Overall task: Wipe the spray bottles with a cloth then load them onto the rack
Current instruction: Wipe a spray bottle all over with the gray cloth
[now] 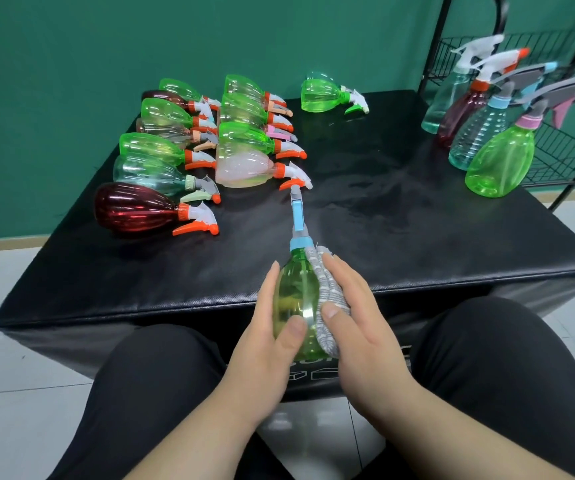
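Note:
My left hand (pixel 272 341) grips a green spray bottle (pixel 294 299) with a blue collar and grey-blue trigger, its nozzle pointing away from me, low over the near table edge. My right hand (pixel 358 317) holds a grey striped cloth (pixel 327 292) and presses it against the bottle's right side. Several more bottles lie on their sides at the left of the black table (pixel 400 237), among them a dark red bottle (pixel 133 209). A lone green bottle (pixel 324 93) lies at the back. Several bottles, including a green one with a pink trigger (pixel 500 161), hang from the black wire rack (pixel 563 150) at the right.
The table's middle has wet smears. The rack stands off the table's right rear corner, against a green wall. My knees in black trousers sit below the near edge, over a pale tiled floor.

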